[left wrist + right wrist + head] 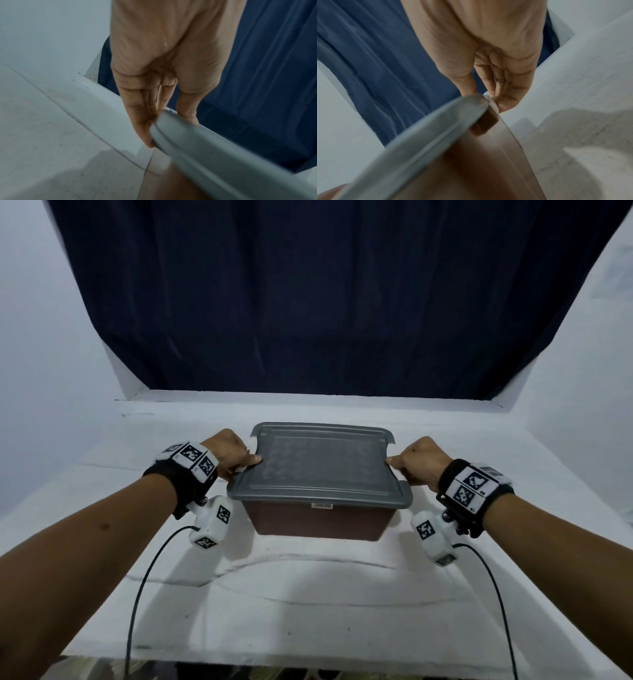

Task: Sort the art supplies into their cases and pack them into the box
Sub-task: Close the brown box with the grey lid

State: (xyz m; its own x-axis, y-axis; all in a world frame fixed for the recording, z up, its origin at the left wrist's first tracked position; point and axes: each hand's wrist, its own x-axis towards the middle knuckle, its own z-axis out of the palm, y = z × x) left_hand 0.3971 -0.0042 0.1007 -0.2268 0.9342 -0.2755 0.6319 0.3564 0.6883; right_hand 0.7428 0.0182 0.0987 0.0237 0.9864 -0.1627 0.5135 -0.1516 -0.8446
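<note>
- Brown box w/ grey lid is sitting at the middle of the white desk, long axis running left to right, a long side facing the viewer.
- Lid is lying flat on top, covering the box; contents are hidden, can't tell what's inside.
- Small white label is showing on the lid's front rim.
- Left hand is gripping the lid's left edge: thumb on top, fingers curling under the rim in the left wrist view.
- Right hand is gripping the lid's right edge the same way, thumb on top, fingers tucking under beside a brown tab.
- Both wrists are wearing black bands w/ black-and-white marker tags & white camera units trailing black cables.
- Dark blue curtain is hanging behind the desk, white walls either side.
</note>
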